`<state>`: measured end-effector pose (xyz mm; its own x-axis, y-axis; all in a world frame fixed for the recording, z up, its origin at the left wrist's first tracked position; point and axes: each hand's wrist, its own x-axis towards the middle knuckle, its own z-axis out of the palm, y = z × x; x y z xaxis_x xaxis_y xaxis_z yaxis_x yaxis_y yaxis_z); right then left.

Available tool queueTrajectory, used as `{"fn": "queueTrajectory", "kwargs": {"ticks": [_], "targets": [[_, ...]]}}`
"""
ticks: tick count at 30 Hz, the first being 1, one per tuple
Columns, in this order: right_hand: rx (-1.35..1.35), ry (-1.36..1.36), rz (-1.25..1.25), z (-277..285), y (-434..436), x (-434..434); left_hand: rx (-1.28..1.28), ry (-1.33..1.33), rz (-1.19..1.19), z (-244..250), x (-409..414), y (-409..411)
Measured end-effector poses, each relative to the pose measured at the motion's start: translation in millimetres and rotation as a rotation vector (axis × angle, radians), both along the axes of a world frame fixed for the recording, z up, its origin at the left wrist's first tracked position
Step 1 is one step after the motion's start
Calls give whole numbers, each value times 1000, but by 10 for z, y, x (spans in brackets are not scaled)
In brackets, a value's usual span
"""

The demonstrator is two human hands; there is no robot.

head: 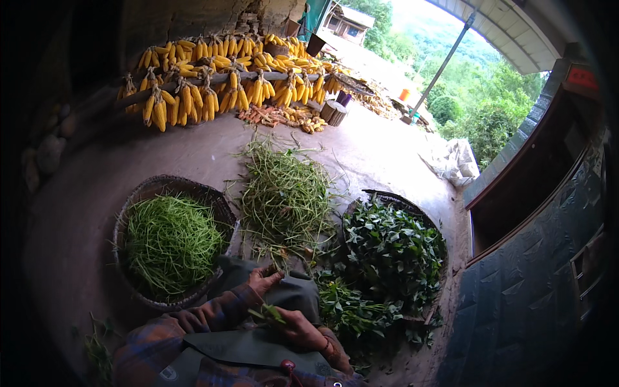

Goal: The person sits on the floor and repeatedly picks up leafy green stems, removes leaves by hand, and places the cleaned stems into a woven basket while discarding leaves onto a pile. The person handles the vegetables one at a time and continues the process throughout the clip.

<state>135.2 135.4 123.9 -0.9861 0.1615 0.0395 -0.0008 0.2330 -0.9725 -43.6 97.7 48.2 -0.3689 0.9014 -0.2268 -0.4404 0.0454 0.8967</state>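
My left hand (263,280) is over my knee, its fingers closed around a thin green plant stem. Nearer my lap, my right hand (301,329) holds a few green leaves (268,313) between thumb and fingers. On the left, a woven basket (126,285) contains a heap of thin green stems (174,244). Beyond my knees a loose pile of stripped stalks (287,193) lies on the floor. At the right another basket (437,225) is heaped with dark green leaves (391,246), and leafy vines (343,305) lie beside it, close to my knee.
Bundled yellow corn cobs (208,104) hang from a wooden pole (232,77) at the back. Loose cobs lie below, beside a wooden stump (333,113). A pale plastic sheet (454,162) rests near the doorway (532,179) on the right. Stones (48,154) stand at the far left.
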Motion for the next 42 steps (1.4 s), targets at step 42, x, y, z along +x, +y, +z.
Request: {"fn": "queueTrajectory", "kwargs": {"ticks": [42], "targets": [[-366,180,-984,-343,400,36,266,-630,-229,264,-574,646]]}}
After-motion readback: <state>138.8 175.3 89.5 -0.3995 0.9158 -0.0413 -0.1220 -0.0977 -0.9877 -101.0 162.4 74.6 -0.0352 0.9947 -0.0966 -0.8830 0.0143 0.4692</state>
